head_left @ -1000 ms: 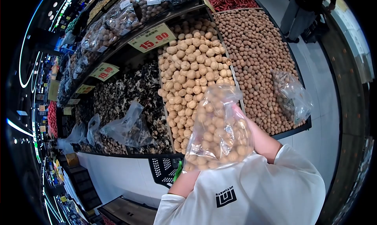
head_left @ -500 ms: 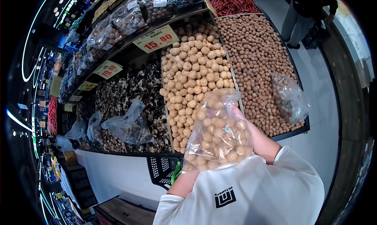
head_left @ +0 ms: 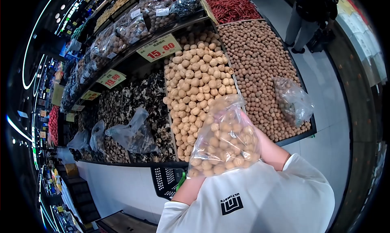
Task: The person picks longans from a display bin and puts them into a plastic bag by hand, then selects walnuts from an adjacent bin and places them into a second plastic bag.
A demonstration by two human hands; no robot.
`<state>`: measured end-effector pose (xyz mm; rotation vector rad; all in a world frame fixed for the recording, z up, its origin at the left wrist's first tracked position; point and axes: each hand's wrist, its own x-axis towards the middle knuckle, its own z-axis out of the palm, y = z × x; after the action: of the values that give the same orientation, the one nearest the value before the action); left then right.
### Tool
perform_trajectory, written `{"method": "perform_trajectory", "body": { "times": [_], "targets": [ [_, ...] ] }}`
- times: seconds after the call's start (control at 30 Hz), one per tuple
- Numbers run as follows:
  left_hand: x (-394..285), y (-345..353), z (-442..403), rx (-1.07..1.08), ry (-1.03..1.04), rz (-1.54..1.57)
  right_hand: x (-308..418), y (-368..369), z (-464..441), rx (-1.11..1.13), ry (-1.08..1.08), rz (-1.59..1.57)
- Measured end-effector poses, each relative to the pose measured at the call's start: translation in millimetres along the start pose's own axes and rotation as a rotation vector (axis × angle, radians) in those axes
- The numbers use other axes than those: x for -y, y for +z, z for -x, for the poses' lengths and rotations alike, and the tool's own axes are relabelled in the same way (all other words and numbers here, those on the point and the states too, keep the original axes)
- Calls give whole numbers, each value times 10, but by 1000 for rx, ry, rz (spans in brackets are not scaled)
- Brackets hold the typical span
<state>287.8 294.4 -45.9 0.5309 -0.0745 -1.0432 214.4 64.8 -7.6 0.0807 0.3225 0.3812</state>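
Observation:
In front of my chest is a clear plastic bag of walnuts (head_left: 227, 145), bulging at the bottom and drawn in towards its top. My right hand (head_left: 246, 120) is closed at the bag's upper right side, its fingers mostly hidden by plastic. My left hand goes behind the bag from the lower left; only the wrist (head_left: 198, 181) and forearm show clearly. A pinkish patch, apparently fingers, shows through the plastic near the top. Just beyond the bag lies a bin of loose walnuts (head_left: 197, 82).
Brown round dried fruits (head_left: 260, 58), perhaps longans, lie right, with a filled plastic bag (head_left: 294, 101) on top. Dark dried fungus (head_left: 142, 90) fills bins left, under plastic bags (head_left: 136, 131). Red dried chillies (head_left: 229, 5) lie behind. A black basket (head_left: 164, 180) stands below. A person (head_left: 310, 17) stands far right.
The view has shifted slightly, so the bins sit a little further left. The bag's top has narrowed, with fewer walnuts showing there. Both arms keep nearly the same place.

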Motion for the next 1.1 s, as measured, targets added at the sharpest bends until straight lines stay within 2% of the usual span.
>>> {"method": "perform_trajectory", "body": {
  "times": [0.1, 0.2, 0.27, 0.4, 0.47, 0.57, 0.67, 1.1],
  "targets": [
    [38, -20, -22, 6, -5, 7, 7, -259, -126, 112, -27, 87],
    [24, -5, -69, 16, -18, 16, -39, -15, -42, 28, -120, 173],
    [33, -6, -85, 19, -21, 22, -34, -25, -71, -7, -119, 39],
    [9, 30, -105, 28, -19, 21, -76, 148, -157, -50, -194, 43],
    [22, 39, -110, 32, -20, 24, -139, 267, -188, -47, -282, -510],
    [29, 45, -88, 33, -22, 29, -128, 256, -117, 22, -179, -174],
    [26, 28, -38, 36, -16, 34, -123, 214, -49, 87, -116, -22],
    [-43, -201, 86, 84, -28, 101, -85, 79, -127, 216, -24, 151]
  ]
}}
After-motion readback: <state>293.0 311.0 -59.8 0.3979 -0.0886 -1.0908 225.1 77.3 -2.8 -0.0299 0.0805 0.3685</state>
